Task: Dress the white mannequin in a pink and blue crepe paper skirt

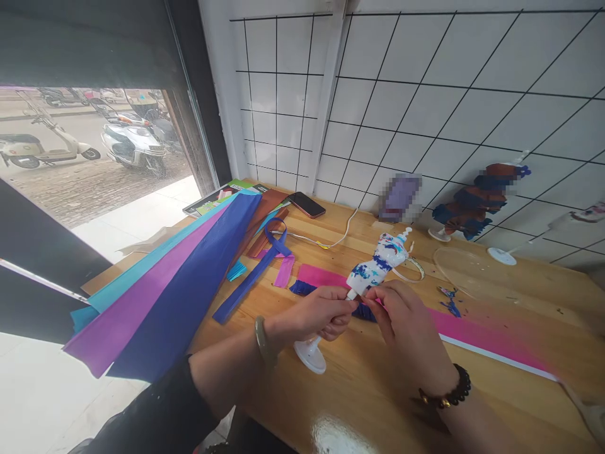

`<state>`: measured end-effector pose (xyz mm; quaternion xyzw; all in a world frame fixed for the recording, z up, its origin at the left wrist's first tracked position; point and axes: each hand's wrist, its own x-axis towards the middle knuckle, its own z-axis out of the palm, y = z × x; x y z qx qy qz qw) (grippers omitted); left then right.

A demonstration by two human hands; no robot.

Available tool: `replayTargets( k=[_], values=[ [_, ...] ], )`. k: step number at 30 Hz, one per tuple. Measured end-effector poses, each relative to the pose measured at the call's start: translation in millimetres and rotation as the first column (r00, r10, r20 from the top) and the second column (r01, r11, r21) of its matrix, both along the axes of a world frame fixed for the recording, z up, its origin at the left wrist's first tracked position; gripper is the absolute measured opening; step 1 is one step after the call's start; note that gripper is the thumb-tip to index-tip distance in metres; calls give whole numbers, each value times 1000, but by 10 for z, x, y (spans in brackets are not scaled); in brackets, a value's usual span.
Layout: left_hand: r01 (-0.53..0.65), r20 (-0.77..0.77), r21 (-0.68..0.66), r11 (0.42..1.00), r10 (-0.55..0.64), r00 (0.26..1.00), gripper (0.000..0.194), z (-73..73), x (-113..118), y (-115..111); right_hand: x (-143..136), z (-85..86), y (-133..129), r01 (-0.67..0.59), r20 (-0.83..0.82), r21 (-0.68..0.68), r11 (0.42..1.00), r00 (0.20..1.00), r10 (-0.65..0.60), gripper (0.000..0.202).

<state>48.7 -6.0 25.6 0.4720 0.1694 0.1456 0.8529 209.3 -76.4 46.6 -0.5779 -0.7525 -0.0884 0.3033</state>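
A small white dress-form mannequin (377, 266), patched with blue, pink and teal bits, is tilted up to the right over the table. My left hand (327, 310) is closed around its stand just below the torso. The round white base (311, 357) shows under that hand. At the torso's lower edge, my right hand (401, 321) has its thumb and fingers pinched together. Whatever lies between those fingertips is too small or hidden to make out. Behind both hands, gathered dark blue paper (363, 311) and a pink sheet (316, 275) are partly covered.
Long blue, purple and teal paper sheets (189, 284) fan out at left. Near them lie a blue strip (246, 280), a phone (307, 205) and a white cable (343, 236). Blue scraps (452, 306) lie at right. A ruffled brown-and-blue dress form (479, 200) stands by the tiled wall.
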Motion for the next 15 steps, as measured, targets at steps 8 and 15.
replayTargets(
  k=[8,15],
  values=[
    [-97,127,-135,986,115,985,29,78,-101,151,146,-97,-201,-14,-115,-84,996,993,4,13],
    [-97,101,-93,991,106,989,33,38,-71,132,504,153,-219,315,-478,-277,908,774,-415,17]
  ],
)
